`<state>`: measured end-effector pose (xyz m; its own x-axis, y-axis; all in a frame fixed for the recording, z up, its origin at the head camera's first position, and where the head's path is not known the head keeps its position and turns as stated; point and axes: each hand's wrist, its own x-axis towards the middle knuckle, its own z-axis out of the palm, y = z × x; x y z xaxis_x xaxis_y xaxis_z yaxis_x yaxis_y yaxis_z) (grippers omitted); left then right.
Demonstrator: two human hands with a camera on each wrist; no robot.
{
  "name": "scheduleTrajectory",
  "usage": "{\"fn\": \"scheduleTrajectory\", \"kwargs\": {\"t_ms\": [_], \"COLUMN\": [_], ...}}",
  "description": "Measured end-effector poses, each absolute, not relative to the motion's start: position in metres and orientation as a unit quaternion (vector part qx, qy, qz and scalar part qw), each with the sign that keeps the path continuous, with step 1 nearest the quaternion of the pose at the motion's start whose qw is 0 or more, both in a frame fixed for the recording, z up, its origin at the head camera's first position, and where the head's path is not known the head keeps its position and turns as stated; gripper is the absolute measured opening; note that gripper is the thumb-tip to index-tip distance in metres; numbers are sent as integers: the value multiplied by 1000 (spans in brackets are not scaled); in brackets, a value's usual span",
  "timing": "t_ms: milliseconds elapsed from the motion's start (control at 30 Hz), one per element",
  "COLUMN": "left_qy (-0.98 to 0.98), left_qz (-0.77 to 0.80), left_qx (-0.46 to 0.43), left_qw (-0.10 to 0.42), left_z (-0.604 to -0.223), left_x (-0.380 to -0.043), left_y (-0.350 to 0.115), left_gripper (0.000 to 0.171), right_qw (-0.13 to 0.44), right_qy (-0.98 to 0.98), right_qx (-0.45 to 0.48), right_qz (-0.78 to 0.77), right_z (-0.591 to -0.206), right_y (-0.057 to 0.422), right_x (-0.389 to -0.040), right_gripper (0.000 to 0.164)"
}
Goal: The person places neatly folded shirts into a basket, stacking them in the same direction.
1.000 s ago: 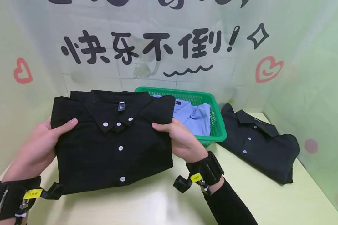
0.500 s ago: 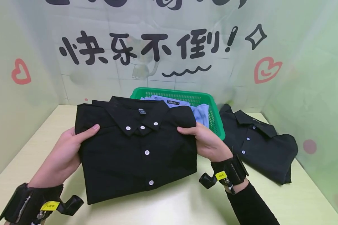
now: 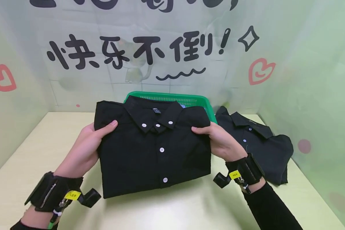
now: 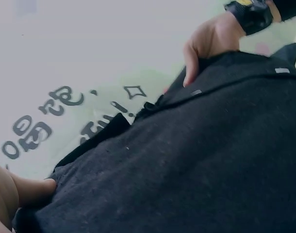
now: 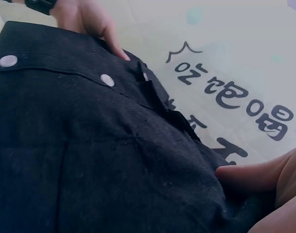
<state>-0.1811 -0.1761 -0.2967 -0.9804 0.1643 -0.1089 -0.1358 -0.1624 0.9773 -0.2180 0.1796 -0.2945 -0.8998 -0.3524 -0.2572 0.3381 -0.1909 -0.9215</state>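
A folded black shirt (image 3: 135,153) with white buttons and a button-down collar hangs in the air above the table, its front toward me. My left hand (image 3: 87,148) grips its left side, thumb on the front and the other fingers hidden behind. On the opposite side my right hand (image 3: 225,142) pinches the shirt the same way. Both thumbs press the cloth near the shoulders, as the left wrist view shows with the left thumb (image 4: 36,189) and the right wrist view with the right thumb (image 5: 250,177).
Behind the held shirt stands a green plastic basket (image 3: 202,101), mostly covered, with a sliver of blue cloth (image 3: 183,106) showing. Another folded black shirt (image 3: 264,150) lies at the right on the pale table (image 3: 31,159). A printed curtain (image 3: 89,76) surrounds the table.
Both hands have carried the black shirt to the right, so that it now hides most of the basket and the blue shirt in it. The view has turned slightly right.
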Motion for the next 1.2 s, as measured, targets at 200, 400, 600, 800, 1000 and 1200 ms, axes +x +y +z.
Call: {"fn": "scheduleTrajectory", "kwargs": {"t_ms": [200,400,600,800,1000,1200], "left_qy": [666,702,711,712,736,765], "left_qz": [741,708,698,696,673,641], "left_qx": [4,19,16,6,-1,-16], "left_qw": [84,77,85,89,74,66], "left_z": [-295,-297,-292,-277,-268,-275], "left_x": [-208,-232,-251,-272,-298,-324], "left_y": [-163,-155,-151,-146,-140,-134], "left_gripper": [50,50,44,47,51,46], "right_qw": [215,209,198,200,185,193], "right_qy": [605,616,660,681,703,716], "right_qx": [-18,-25,-23,-47,-51,-25], "right_qz": [-766,-759,-725,-703,-685,-670], "right_z": [-293,-298,-291,-271,-260,-263], "right_y": [190,199,205,206,203,195], "right_x": [-224,-235,-251,-268,-288,-306], "right_gripper": [36,38,37,38,39,35]}}
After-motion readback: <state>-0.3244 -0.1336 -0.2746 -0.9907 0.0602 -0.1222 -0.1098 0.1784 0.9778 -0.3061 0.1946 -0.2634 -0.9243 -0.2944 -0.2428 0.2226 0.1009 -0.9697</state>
